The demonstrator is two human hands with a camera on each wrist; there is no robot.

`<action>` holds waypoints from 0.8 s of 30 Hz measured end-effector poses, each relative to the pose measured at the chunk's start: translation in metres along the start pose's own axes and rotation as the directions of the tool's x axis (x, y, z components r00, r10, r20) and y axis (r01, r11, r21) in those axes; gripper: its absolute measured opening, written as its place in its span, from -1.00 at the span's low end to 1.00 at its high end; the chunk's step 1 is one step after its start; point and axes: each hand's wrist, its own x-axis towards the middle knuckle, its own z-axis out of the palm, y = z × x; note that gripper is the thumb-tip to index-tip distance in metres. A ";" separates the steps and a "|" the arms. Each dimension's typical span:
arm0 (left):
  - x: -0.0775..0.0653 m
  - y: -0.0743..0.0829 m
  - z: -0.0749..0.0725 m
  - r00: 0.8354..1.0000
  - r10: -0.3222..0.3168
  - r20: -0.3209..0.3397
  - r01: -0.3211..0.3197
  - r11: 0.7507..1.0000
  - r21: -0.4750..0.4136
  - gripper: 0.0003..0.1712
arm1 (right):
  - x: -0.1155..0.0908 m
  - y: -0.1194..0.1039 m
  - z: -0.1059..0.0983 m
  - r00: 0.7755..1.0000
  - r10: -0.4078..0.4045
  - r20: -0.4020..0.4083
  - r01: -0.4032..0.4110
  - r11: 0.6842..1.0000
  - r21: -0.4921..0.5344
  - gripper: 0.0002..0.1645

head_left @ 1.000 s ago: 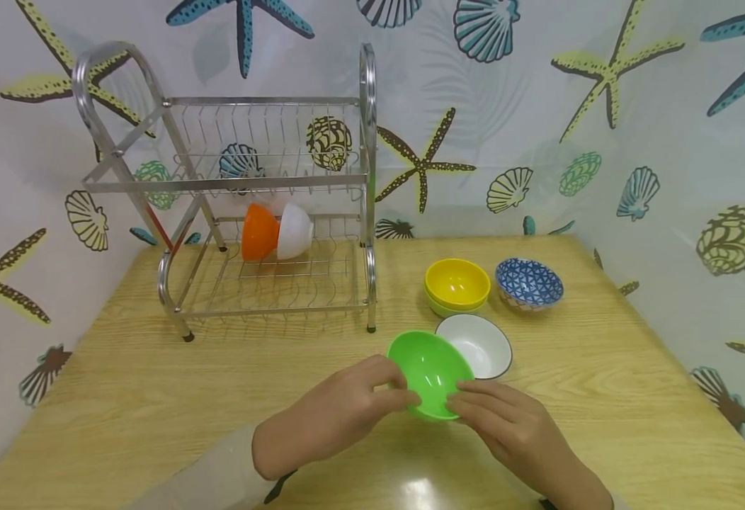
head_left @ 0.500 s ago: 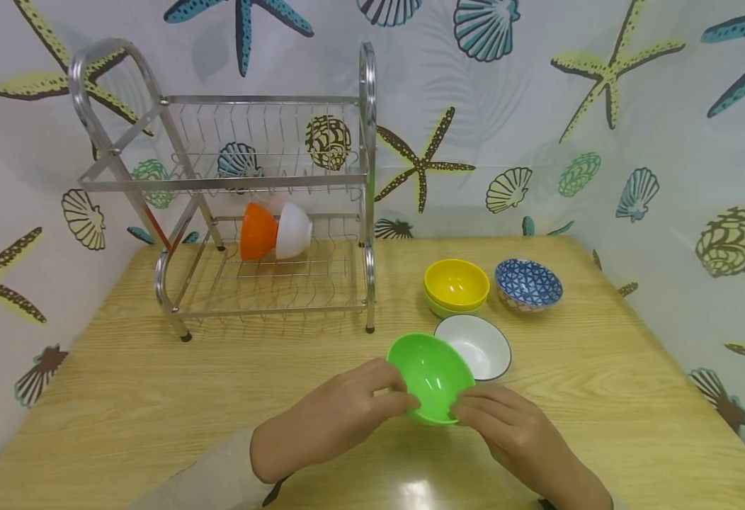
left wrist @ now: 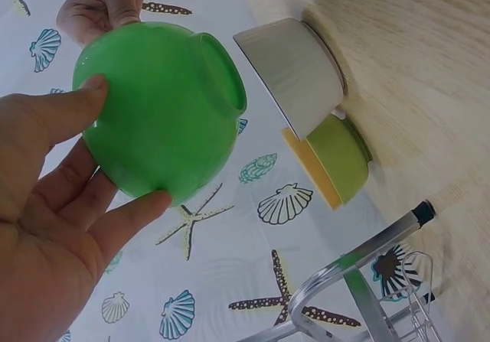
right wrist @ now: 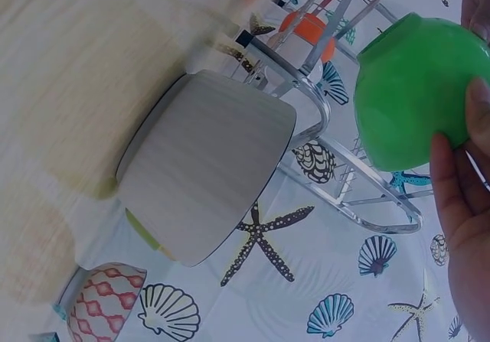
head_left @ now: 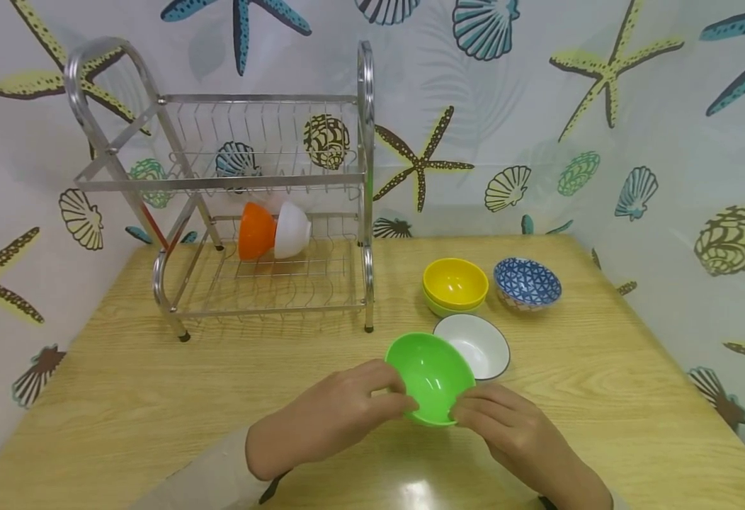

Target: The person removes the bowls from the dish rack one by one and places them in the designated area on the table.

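A bright green bowl (head_left: 433, 375) is held in the air above the table, tilted so its inside shows in the head view. My left hand (head_left: 353, 407) grips its left rim, thumb and fingers on either side of the wall. On the near right rim, my right hand (head_left: 506, 425) pinches the same bowl. The left wrist view shows the outside and foot ring of the green bowl (left wrist: 157, 109), with the left hand (left wrist: 61, 197) around its edge. Just behind it in the head view stands a white bowl (head_left: 481, 347) with a dark rim.
A two-tier metal dish rack (head_left: 270, 309) stands at the back left. On its lower tier an orange bowl (head_left: 256, 232) and a white bowl (head_left: 292, 231) lie on their sides. A yellow bowl (head_left: 455, 283) sits in a light green bowl (head_left: 452, 310), beside a blue patterned bowl (head_left: 527, 283).
Over the last second the right fingers have shifted slightly along the rim, and the green bowl has dipped a little. Both hands keep hold of it.
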 end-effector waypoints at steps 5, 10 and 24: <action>-0.001 -0.005 -0.001 0.998 0.012 -0.057 -0.012 1.000 -0.006 -0.63 | 0.002 0.002 -0.002 1.000 -0.019 -0.004 0.019 1.000 -0.021 -0.56; -0.002 -0.011 -0.004 0.996 -0.033 -0.078 0.028 0.998 -0.057 -0.55 | 0.000 0.009 -0.010 1.000 -0.006 -0.022 0.004 0.998 -0.069 -0.54; -0.018 -0.028 -0.013 0.978 -0.205 -0.034 0.200 0.972 -0.122 -0.53 | -0.027 0.036 -0.042 0.970 0.226 -0.084 -0.240 0.945 -0.223 -0.44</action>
